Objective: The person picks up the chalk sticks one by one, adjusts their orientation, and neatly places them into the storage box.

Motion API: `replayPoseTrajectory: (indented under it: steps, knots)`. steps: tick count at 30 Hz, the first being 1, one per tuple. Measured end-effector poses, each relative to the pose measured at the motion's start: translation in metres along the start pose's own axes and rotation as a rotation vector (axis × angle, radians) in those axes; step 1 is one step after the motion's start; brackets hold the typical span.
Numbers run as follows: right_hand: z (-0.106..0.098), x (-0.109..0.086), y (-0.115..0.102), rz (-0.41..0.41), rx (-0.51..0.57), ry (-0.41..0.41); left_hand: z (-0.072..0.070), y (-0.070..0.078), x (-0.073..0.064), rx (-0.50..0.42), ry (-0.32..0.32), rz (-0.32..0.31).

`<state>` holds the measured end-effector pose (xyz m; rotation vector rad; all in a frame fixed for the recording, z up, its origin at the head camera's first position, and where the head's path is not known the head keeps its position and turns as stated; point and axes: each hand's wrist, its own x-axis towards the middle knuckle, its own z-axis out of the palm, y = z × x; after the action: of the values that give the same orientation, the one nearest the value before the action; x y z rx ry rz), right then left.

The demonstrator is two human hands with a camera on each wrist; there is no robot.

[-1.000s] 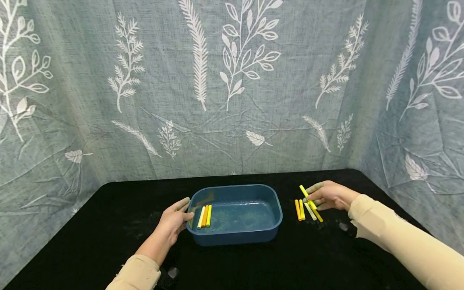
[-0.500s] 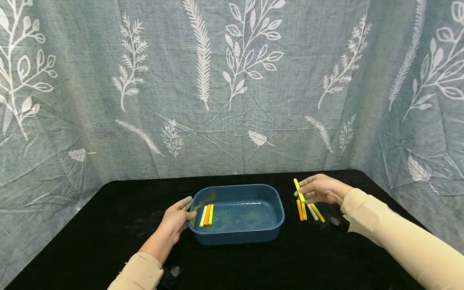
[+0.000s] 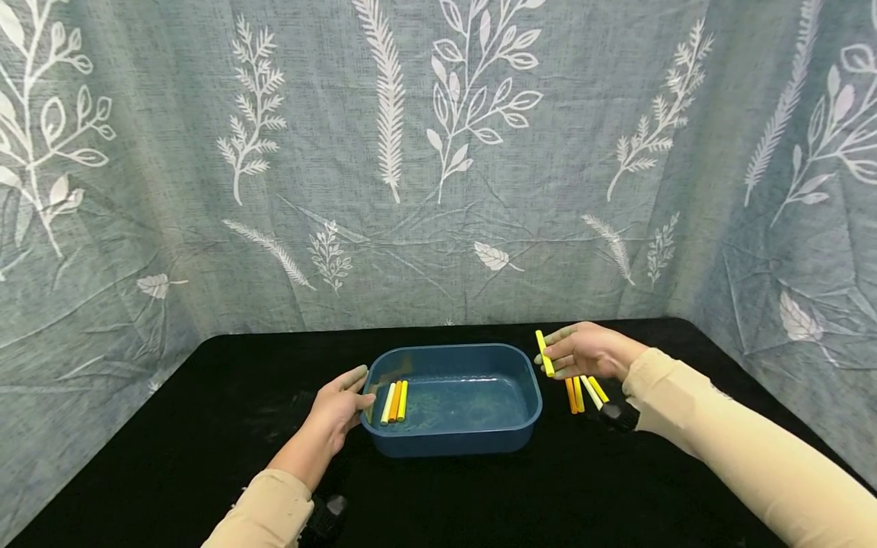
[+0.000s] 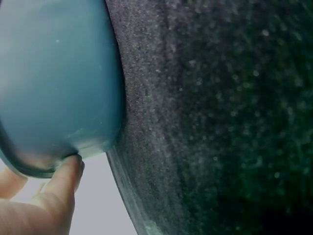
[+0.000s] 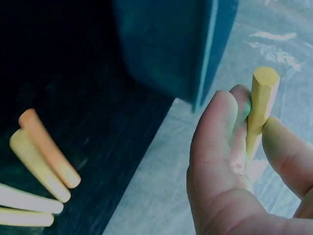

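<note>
My right hand (image 3: 592, 350) pinches a yellow chalk stick (image 3: 544, 354) between thumb and fingertips, just off the right end of a blue plastic basin (image 3: 452, 444). The stick's end (image 5: 266, 76) points up past the fingers in the right wrist view. At the basin's left end, my left hand (image 3: 336, 407) grips the rim, with its thumb (image 4: 68, 171) on the wall. Three chalk sticks lie side by side inside at the left: a pale one (image 3: 387, 405), an orange one (image 3: 393, 403) and a yellow one (image 3: 402, 401).
Several chalk sticks lie on the black tabletop (image 3: 479, 502) below my right hand, among them an orange one (image 3: 572, 397) and a white one (image 3: 591, 393). A grey-green curtain with white leaves (image 3: 425, 281) hangs behind the table and at both sides.
My right hand has carried the yellow chalk stick leftward and slightly up, from over the loose sticks to near the basin's right rim. The left hand keeps its grip on the basin.
</note>
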<state>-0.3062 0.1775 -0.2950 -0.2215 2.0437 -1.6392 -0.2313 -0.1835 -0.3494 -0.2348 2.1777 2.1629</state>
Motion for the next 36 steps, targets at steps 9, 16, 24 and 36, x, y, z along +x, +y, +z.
replayPoseTrajectory:
  steps: [9, 16, 24, 36]
  knots:
    - [0.016, 0.013, -0.014, 0.038, 0.046, -0.017, 0.000, 0.000, 0.002, -0.010, -0.001, -0.014]
    - [0.031, 0.027, -0.019, 0.050, 0.079, -0.025, 0.002, 0.000, 0.004, -0.012, -0.006, -0.011]
    - [0.053, 0.044, -0.027, 0.079, 0.149, -0.042, -0.001, 0.001, 0.004, 0.009, 0.000, -0.009]
    - [0.083, 0.070, -0.031, 0.135, 0.188, -0.038, 0.000, 0.003, 0.004, 0.005, 0.003, -0.017]
